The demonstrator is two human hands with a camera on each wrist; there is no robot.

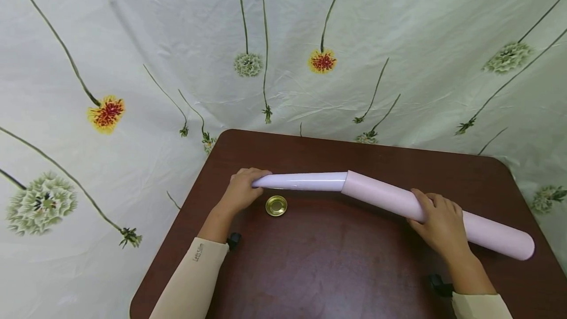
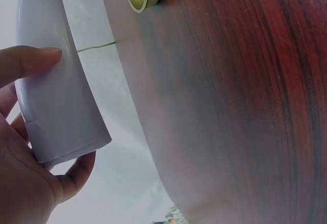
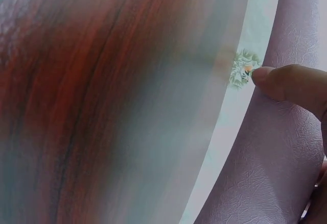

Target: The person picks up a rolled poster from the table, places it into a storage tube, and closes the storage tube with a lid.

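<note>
A long pale pink tube with a finely wrinkled surface (image 1: pixel 385 196) slants across the right half of the table. From its left mouth comes a glossy lavender sleeve (image 1: pixel 305 181), meeting it at a slight angle. My left hand (image 1: pixel 241 191) pinches the sleeve's far left end, which looks flattened in the left wrist view, thumb (image 2: pixel 43 60) on one face and fingers behind. My right hand (image 1: pixel 443 223) grips the pink tube around its middle, with the thumb (image 3: pixel 291 83) lying across it in the right wrist view. Whether the sleeve and tube are joined inside is hidden.
A small round gold dish or lid (image 1: pixel 276 206) sits on the dark red-brown table (image 1: pixel 336 260) just below the lavender sleeve, near my left hand. Behind the table hangs a pale cloth (image 1: pixel 292 92) printed with flowers, close to its back and left edges.
</note>
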